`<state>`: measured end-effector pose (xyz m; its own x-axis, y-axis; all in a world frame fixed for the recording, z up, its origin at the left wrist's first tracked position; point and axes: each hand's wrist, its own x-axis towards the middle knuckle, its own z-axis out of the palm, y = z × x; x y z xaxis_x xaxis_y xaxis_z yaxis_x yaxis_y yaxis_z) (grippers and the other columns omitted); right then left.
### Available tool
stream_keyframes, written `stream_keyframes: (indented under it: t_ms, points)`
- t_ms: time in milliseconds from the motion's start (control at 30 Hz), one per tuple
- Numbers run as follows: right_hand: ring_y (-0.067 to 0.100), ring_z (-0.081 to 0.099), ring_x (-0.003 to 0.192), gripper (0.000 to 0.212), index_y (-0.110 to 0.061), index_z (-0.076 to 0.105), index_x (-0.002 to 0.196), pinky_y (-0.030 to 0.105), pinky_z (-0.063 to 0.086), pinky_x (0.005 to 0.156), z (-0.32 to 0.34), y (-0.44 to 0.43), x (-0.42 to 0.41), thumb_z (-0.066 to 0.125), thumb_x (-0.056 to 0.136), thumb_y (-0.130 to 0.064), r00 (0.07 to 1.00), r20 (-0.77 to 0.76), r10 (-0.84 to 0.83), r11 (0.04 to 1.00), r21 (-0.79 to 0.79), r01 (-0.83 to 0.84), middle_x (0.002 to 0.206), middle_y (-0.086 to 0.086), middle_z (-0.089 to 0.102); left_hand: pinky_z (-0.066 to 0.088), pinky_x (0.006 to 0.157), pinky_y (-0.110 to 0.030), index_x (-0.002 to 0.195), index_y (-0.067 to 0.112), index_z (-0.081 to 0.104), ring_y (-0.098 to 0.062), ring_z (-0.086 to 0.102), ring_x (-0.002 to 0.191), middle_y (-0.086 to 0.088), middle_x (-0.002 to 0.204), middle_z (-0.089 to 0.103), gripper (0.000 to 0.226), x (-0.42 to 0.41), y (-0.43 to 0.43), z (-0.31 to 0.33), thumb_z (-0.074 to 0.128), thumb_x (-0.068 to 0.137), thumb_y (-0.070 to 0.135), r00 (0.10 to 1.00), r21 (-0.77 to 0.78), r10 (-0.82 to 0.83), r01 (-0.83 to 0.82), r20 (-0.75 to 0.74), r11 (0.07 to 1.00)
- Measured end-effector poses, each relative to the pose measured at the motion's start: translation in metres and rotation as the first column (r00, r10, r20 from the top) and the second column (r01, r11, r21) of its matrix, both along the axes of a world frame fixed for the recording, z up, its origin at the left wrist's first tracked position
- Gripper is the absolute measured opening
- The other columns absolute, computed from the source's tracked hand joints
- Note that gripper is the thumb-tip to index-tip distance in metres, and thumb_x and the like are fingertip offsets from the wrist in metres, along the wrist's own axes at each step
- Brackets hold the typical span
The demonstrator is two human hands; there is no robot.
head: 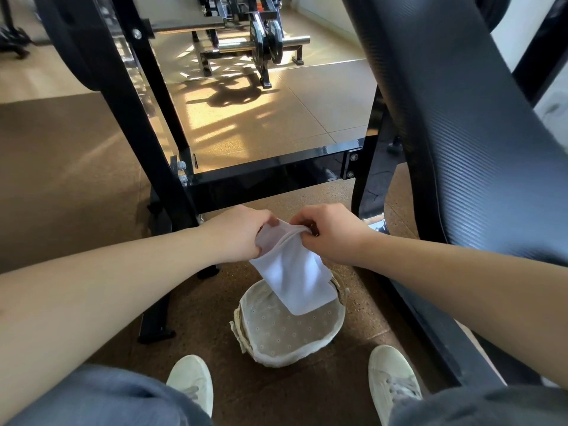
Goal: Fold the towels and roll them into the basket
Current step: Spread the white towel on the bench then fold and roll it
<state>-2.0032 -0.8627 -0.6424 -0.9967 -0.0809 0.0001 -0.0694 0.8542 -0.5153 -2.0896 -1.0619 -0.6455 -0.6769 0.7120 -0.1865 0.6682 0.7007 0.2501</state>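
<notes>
A small white towel (295,275), folded into a narrow strip, hangs in the air from its top edge. My left hand (238,233) pinches the towel's upper left corner and my right hand (327,232) pinches its upper right corner, both side by side. Directly below sits a round wicker basket (336,325) with a pale dotted cloth lining, on the floor between my feet. The towel's lower end hangs over the basket's far rim. Nothing else lies inside the basket.
A black gym machine frame (270,176) crosses just beyond my hands, with an upright post (144,124) at left. A black padded bench (461,133) slants along the right. My white shoes (192,384) flank the basket on brown speckled flooring. Weight equipment (261,35) stands farther back.
</notes>
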Motion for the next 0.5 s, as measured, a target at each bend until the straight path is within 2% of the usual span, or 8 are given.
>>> stream_keyframes:
  t_ms: [100, 233, 333, 433, 500]
  points:
    - [0.012, 0.062, 0.095, 0.031, -0.022, 0.072, 0.115, 0.032, 0.056, 0.083, 0.000, -0.002, 0.001, 0.057, 0.090, -0.011, 0.999, -0.004, 0.037, 0.999, 0.023, -0.036, 0.104, -0.007, 0.071, 0.056, 0.078, -0.026, 0.130, 0.024, 0.062, -0.012, 0.061, 0.094, 0.005, 0.112, 0.061, 0.043, -0.001, 0.002, -0.003, 0.073, 0.088, 0.023, 0.999, -0.064, 0.035, -0.037, -0.023, 0.997]
    - [0.013, 0.063, 0.092, 0.030, -0.021, 0.073, 0.113, 0.028, 0.054, 0.079, 0.001, -0.004, 0.002, 0.057, 0.090, -0.010, 0.998, 0.001, 0.057, 0.997, 0.045, -0.057, 0.102, -0.007, 0.071, 0.058, 0.074, -0.026, 0.109, 0.019, 0.073, -0.010, 0.063, 0.085, 0.006, 0.097, 0.065, 0.022, -0.009, -0.004, -0.007, 0.072, 0.088, 0.027, 0.993, -0.068, 0.122, -0.120, 0.013, 0.990]
    - [0.011, 0.061, 0.090, 0.028, -0.021, 0.073, 0.110, 0.026, 0.052, 0.077, 0.000, -0.003, 0.002, 0.057, 0.091, -0.009, 0.999, -0.004, 0.034, 0.999, 0.033, -0.034, 0.099, -0.007, 0.069, 0.061, 0.076, -0.029, 0.100, 0.018, 0.077, -0.010, 0.067, 0.081, 0.004, 0.090, 0.071, 0.020, -0.013, -0.009, -0.007, 0.071, 0.091, 0.035, 0.982, -0.040, 0.185, -0.183, 0.045, 0.982]
    - [0.012, 0.062, 0.089, 0.027, -0.022, 0.073, 0.108, 0.028, 0.055, 0.077, -0.003, -0.002, 0.001, 0.057, 0.090, -0.009, 1.000, 0.003, 0.002, 1.000, 0.026, -0.002, 0.097, -0.007, 0.069, 0.061, 0.068, -0.026, 0.096, 0.021, 0.077, -0.009, 0.070, 0.069, 0.004, 0.083, 0.073, 0.018, -0.013, -0.013, -0.006, 0.070, 0.092, 0.038, 0.963, -0.020, 0.240, -0.240, 0.124, 0.971]
    - [0.014, 0.062, 0.088, 0.027, -0.021, 0.073, 0.106, 0.032, 0.057, 0.077, -0.004, -0.001, -0.001, 0.056, 0.089, -0.009, 1.000, 0.025, -0.009, 0.999, 0.037, 0.008, 0.096, -0.006, 0.069, 0.059, 0.061, -0.022, 0.096, 0.023, 0.076, -0.008, 0.072, 0.064, 0.005, 0.088, 0.074, 0.014, -0.012, -0.012, -0.004, 0.070, 0.093, 0.036, 0.941, 0.003, 0.281, -0.287, 0.189, 0.958]
